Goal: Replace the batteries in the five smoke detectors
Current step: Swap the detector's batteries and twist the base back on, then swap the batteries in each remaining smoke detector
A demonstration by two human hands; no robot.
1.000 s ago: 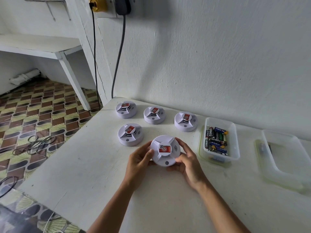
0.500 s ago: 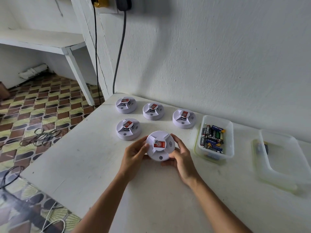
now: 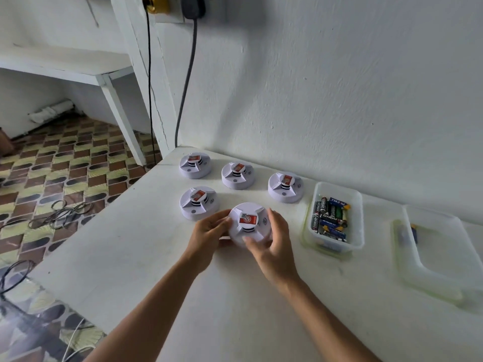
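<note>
A: Both hands on the nearest round white plastic smoke detector with the red label (image 3: 249,224), at the worktop's (image 3: 146,257) middle. Left hand (image 3: 209,237) curled round its nine o'clock rim, right hand (image 3: 274,240) wrapped over the three o'clock side, thumb across the front edge.

B: Four more round white smoke detectors (image 3: 195,165) lying beyond, from ten to one o'clock, well apart from each other. At three o'clock, clear rectangular plastic tub (image 3: 337,190) filled with cylindrical batteries (image 3: 330,218).

A: Farther along at three o'clock, second clear plastic tray (image 3: 431,257), small dark item inside, too blurred to name.
</note>
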